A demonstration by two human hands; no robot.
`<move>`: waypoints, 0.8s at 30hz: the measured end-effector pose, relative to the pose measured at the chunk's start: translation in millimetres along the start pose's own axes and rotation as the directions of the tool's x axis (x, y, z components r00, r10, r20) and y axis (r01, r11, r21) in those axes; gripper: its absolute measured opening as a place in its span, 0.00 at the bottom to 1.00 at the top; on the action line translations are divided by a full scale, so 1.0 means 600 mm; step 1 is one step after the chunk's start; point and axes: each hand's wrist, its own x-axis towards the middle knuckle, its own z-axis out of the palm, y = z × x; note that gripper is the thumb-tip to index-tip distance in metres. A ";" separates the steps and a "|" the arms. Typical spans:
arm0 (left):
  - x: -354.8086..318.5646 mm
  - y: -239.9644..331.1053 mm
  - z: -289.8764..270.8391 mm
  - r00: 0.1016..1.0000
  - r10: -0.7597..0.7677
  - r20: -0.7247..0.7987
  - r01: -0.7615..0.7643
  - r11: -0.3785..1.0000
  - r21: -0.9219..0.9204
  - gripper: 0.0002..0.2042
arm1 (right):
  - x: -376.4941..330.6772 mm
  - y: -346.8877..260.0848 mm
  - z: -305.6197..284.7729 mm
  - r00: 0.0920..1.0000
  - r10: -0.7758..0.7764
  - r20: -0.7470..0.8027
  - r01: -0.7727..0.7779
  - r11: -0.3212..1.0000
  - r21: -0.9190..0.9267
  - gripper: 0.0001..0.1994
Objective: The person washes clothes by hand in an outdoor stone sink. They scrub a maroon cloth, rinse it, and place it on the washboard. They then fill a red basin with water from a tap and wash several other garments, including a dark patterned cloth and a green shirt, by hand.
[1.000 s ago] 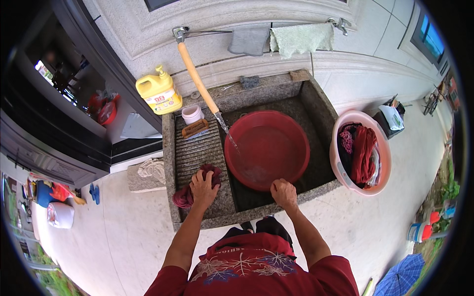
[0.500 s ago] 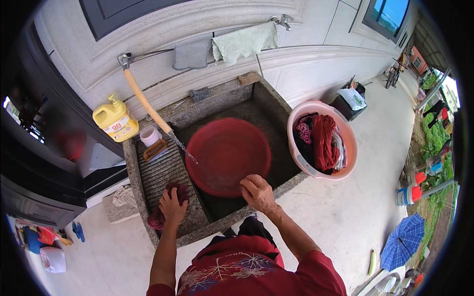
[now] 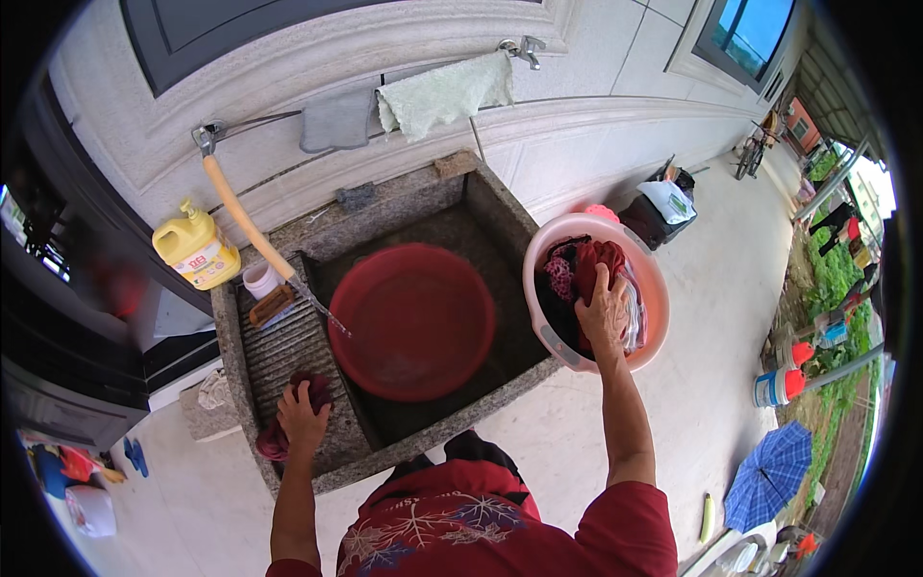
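On the ribbed washboard slab [image 3: 279,354] at the left of the stone sink, my left hand [image 3: 303,421] curls over a bunched dark red cloth [image 3: 274,444], holding it down. My right hand [image 3: 604,315] reaches into a pink basin [image 3: 658,327] right of the sink, its fingers bent onto a red garment [image 3: 601,258]; the fingertips are partly lost against the fabric. Other dark and pale clothes lie around it in this basin. Inside the sink [image 3: 500,207] stands a round red basin [image 3: 413,322] holding water. From an orange hose [image 3: 238,213], water runs into it.
A yellow pump jug [image 3: 197,248], a whitish cup [image 3: 260,280] and a brown scrubbing brush [image 3: 272,306] stand at the sink's left. Two cloths, one grey [image 3: 336,122] and one pale green [image 3: 447,94], hang along the wall. A blue umbrella [image 3: 767,476] lies at right.
My right hand has moved from the sink's front edge rightward into the pink basin, onto the red garment. My left hand stays on the dark red cloth. The whole view has shifted slightly.
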 end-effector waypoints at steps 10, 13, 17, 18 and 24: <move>-0.005 0.032 -0.021 0.954 0.069 -0.293 -0.072 0.997 -0.002 0.31 | 0.070 0.050 -0.132 0.987 -0.162 0.011 0.069 0.478 0.875 0.23; 0.002 0.063 -0.043 0.936 0.036 -0.349 -0.089 0.987 -0.137 0.29 | 0.067 0.003 -0.194 0.946 -0.313 0.089 -0.075 0.058 0.995 0.21; 0.028 0.136 -0.060 0.979 0.087 -0.187 -0.199 0.634 -0.747 0.25 | 0.044 -0.080 -0.179 0.865 -0.451 0.222 -0.341 -0.202 0.918 0.22; 0.034 0.171 -0.059 0.993 0.110 0.041 0.013 0.243 -0.970 0.27 | 0.036 -0.101 -0.174 0.822 -0.504 0.267 -0.425 -0.230 0.875 0.22; 0.045 0.262 -0.112 0.919 0.393 0.035 0.286 -0.600 -0.747 0.24 | -0.045 -0.225 -0.074 0.554 -0.786 0.274 -0.248 0.158 0.956 0.15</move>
